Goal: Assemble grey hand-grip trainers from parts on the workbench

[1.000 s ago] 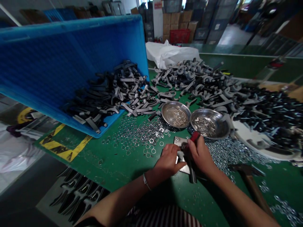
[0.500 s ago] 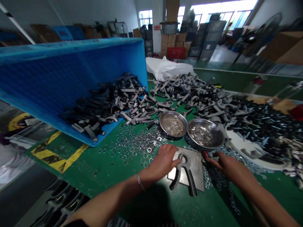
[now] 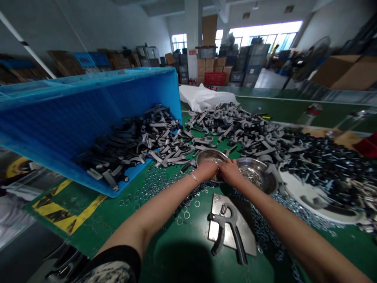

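Observation:
Both my hands are stretched forward over the left steel bowl (image 3: 207, 155) of small shiny parts. My left hand (image 3: 207, 169) has its fingers curled down into the bowl's near side. My right hand (image 3: 230, 171) sits beside it, fingers bent at the bowl's right rim, touching the left hand. What the fingertips hold is hidden. A second steel bowl (image 3: 259, 169) with small pins stands just to the right. Nearer me, a grey hand-grip assembly (image 3: 229, 228) lies on a metal plate (image 3: 216, 230) on the green table (image 3: 179, 255).
A tilted blue crate (image 3: 73, 114) spills dark grey handle parts (image 3: 141, 137) at the left. More grey parts (image 3: 235, 125) and black pieces (image 3: 330, 161) are heaped behind and right. Loose washers (image 3: 165, 181) lie around the bowls. A white bag (image 3: 206, 96) lies at the back.
Both hands have left the assembly and the red-handled tool and reached forward to the left bowl. The assembly now lies free on the plate. The camera has tilted up.

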A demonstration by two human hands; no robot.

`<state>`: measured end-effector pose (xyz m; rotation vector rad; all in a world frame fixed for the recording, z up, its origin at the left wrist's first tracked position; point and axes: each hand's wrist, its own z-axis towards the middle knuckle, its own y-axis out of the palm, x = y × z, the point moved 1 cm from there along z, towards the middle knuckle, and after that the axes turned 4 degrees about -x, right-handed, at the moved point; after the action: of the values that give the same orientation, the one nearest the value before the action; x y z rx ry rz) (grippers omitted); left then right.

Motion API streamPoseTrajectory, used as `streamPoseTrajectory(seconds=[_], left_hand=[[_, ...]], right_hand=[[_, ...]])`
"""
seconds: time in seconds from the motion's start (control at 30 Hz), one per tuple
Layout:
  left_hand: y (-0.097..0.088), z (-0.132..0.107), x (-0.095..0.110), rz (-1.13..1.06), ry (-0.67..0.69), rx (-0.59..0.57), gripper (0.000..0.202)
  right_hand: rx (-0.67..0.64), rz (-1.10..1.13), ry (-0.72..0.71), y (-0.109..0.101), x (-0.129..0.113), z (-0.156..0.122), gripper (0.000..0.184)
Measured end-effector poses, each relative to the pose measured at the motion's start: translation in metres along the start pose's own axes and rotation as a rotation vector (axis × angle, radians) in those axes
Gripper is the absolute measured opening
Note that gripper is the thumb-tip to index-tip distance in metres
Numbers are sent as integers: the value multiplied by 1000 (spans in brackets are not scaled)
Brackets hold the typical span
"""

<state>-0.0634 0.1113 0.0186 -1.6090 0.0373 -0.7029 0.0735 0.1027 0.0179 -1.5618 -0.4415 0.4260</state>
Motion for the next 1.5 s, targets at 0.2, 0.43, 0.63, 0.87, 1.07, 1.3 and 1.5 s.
streamPoseTrajectory(seconds=[0.2,0.43,0.63,0.87,1.07,1.3,1.5], left_hand=[[2,-1,-9,-28,-52,30,16],[-17,-21,2,-217,-41,174,19],[-5,-131,6,-853,-145,199,14],[19,-202,24,-948,-301,117,18],[14,-214,26,-997,-269,137,15],[22,-202,44,-907,-213,92,13],[41,-174,66,-230,87,103,13]], right_hand=[[53,157,72,5,0,-5,25],[193,532,189,-13,2,-25,16],[71,1115,241,-6,-15,-143,27],[230,715,88,30,-48,-189,25],[310,386,-120,41,-56,-181,25],[283,225,-171,40,-59,-184,26],[264,58,-306,42,-57,-201,39]])
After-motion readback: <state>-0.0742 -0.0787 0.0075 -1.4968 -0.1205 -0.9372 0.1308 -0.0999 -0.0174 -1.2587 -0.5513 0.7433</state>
